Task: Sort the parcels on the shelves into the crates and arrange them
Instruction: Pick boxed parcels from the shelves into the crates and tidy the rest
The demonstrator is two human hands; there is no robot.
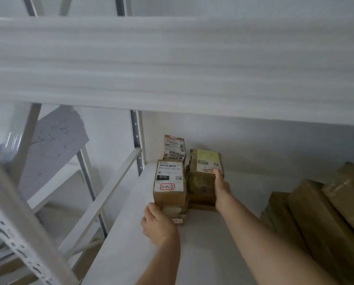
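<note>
White shelf (pixel 213 254) holds parcels (pixel 170 182); both hands (pixel 157 223) seemingly grasp them.

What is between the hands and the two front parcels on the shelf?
Nothing visible. The left hand is already at the near end of the parcel with the 010 label, and the right hand lies along the right side of the yellow-labelled parcel.

Soft, even, dim light is seen throughout. The upper shelf edge (pixel 172 58) is smeared by motion blur; lines are bent toward the edges.
</note>
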